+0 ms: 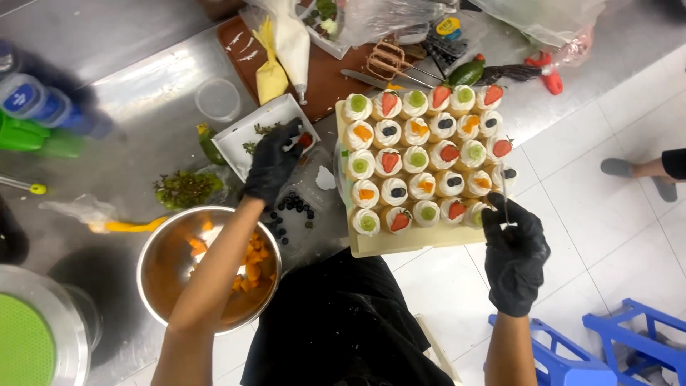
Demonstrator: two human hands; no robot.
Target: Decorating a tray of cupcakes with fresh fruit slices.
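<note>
Tweezers [504, 193] pinched in right hand [514, 250] above cupcakes [421, 161]; left hand [273, 163] fingers white tray [243, 139].

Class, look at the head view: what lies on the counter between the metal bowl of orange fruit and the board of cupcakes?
Dark berries in a clear tray, seen in the head view.

Quantities: two gloved hands [271, 168]; one board [400, 243] at 12 o'clock; one metal bowl [161, 250] at 9 o'clock; two blue stools [629, 336].
</note>
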